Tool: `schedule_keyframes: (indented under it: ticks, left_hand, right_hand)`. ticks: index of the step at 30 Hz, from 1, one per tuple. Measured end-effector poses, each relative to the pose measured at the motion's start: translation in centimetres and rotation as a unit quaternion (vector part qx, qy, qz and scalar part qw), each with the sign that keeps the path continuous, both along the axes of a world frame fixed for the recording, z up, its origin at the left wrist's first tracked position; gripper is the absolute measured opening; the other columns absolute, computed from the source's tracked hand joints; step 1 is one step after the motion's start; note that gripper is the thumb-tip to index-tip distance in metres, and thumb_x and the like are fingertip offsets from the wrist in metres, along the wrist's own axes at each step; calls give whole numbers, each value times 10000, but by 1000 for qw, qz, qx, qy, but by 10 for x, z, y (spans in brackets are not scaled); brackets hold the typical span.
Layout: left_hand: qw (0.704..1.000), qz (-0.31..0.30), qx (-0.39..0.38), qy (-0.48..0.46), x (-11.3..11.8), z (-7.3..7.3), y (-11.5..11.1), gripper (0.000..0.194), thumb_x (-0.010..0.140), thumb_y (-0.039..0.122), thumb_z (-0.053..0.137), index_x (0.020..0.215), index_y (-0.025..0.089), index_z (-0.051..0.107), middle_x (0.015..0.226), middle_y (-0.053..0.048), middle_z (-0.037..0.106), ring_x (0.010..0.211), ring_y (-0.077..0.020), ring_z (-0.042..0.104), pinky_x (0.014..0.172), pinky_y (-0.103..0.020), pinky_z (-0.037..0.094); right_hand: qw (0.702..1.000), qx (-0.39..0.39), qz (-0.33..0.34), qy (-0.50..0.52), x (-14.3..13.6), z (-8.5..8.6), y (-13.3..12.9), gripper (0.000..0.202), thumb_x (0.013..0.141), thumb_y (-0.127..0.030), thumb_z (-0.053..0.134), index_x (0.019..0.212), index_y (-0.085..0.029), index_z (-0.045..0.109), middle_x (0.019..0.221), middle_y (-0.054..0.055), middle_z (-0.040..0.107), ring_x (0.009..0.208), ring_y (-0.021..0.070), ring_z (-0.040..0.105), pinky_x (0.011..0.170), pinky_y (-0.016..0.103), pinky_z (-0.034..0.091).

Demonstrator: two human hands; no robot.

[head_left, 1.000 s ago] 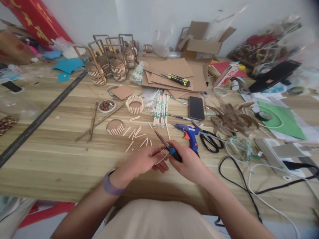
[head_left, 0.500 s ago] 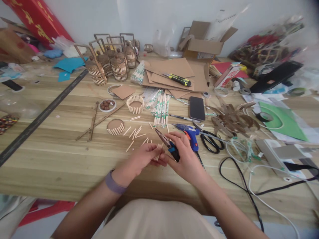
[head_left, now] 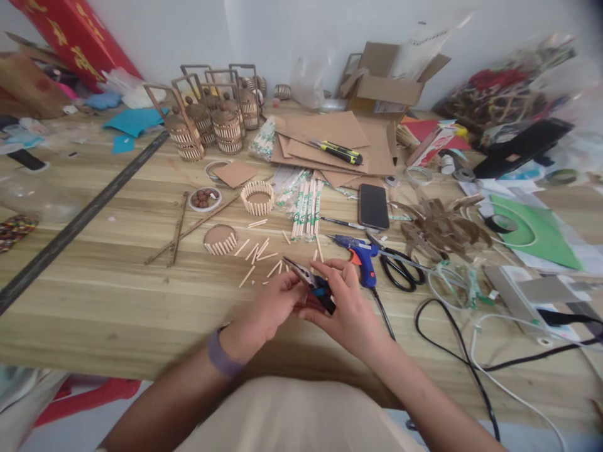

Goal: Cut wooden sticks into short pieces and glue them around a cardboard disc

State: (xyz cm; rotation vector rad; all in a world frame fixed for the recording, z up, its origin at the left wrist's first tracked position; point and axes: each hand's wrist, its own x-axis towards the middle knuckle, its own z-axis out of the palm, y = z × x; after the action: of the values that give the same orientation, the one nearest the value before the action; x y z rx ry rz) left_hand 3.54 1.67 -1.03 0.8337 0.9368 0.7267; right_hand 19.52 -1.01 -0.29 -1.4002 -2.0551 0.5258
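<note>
Clamping pliers (head_left: 308,278) in the right hand (head_left: 351,314), angled inward above the worktop (head_left: 141,326); curling the left hand (head_left: 271,307) close beside, too hidden to tell whether pinching anything; probably working at short sticks (head_left: 247,276) like those scattered just beyond; seemingly calling for steady fingers and careful alignment

a purple band (head_left: 226,355) around one wrist, a plain light beige top (head_left: 296,417).
</note>
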Motion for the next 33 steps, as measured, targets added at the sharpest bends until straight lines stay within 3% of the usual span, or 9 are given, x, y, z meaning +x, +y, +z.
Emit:
schedule_keyframes:
  ticks: [4, 7, 11, 14, 20, 25, 33]
  left_hand:
    - [999, -34, -19, 34, -13, 4, 2, 522, 710, 642, 726, 863, 155, 617, 786, -48, 709, 720, -190, 695, 684, -299, 510]
    - [997, -49, -12, 58, -19, 7, 2, 504, 731, 635, 711, 829, 154, 600, 770, -47, 714, 689, -176, 703, 655, -276, 504]
    - [995, -79, 1, 63, -19, 11, -1, 433, 795, 580, 671, 828, 155, 602, 746, -39, 716, 646, -156, 696, 615, -255, 495]
    - [993, -91, 5, 70, -17, 15, -3, 420, 809, 569, 660, 813, 152, 609, 749, -41, 717, 647, -150, 693, 608, -248, 496]
    - [992, -113, -1, 63, -13, 17, -6, 522, 744, 664, 674, 798, 146, 626, 718, -37, 704, 597, -138, 667, 595, -255, 500]
    - [991, -124, -9, 48, -10, 17, -7, 602, 661, 734, 691, 771, 146, 620, 693, -23, 686, 560, -125, 650, 573, -247, 491]
    - [989, -137, 2, 54, -9, 20, -6, 610, 672, 742, 669, 766, 142, 622, 704, -32, 678, 558, -122, 636, 573, -249, 477]
  right_hand:
    - [982, -185, 4, 24, 22, 25, -6, 328, 867, -397, 610, 1132, -206, 585, 1017, 81, 595, 971, 249, 606, 858, 402, 513]
    - [946, -323, 4, 16, 40, 37, -8, 362, 871, -462, 552, 1110, -197, 609, 927, 53, 626, 864, 229, 590, 790, 372, 481]
    - [907, -416, 40, 58, 51, 40, -9, 371, 833, -510, 562, 1013, -196, 643, 903, 40, 624, 871, 228, 561, 786, 354, 446]
    - [876, -467, 22, 117, 49, 39, -10, 374, 785, -513, 613, 983, -198, 653, 952, 42, 635, 932, 238, 555, 818, 350, 433]
    - [853, -497, 12, 162, 36, 41, -6, 307, 781, -432, 631, 996, -215, 655, 1058, 37, 639, 1039, 250, 525, 891, 352, 388]
    - [846, -488, 74, 200, 26, 47, 1, 195, 786, -323, 595, 930, -215, 669, 945, 13, 628, 924, 198, 519, 795, 292, 386]
    - [852, -482, 55, 199, 23, 47, 0, 164, 778, -328, 607, 887, -208, 633, 896, 8, 617, 866, 184, 521, 755, 287, 394]
